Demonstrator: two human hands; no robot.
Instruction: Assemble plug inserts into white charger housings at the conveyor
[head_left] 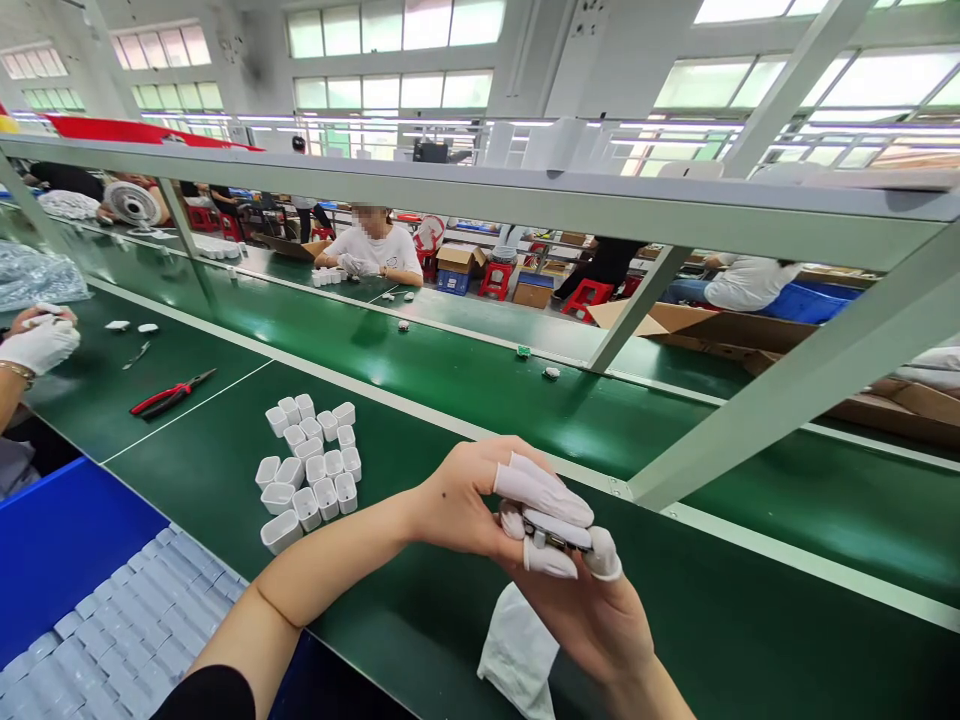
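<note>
My left hand (487, 500) and my right hand (592, 590) meet over the green work surface at the lower right, white covers on several fingertips. Between them they grip a small white part (556, 530) with dark and metallic pieces along its lower side. Fingers of both hands hide some of it. Beneath my hands lies a crumpled white cloth (517, 645). To the left of my left hand, several small white open cups (307, 470) stand in a cluster.
Red-handled pliers (171, 396) lie at the left, near a co-worker's gloved hand (41, 340). A blue bin (67, 520) with many pale parts sits at the lower left. A slanted frame post (787, 370) rises at the right. Small parts lie on the green belt (465, 350).
</note>
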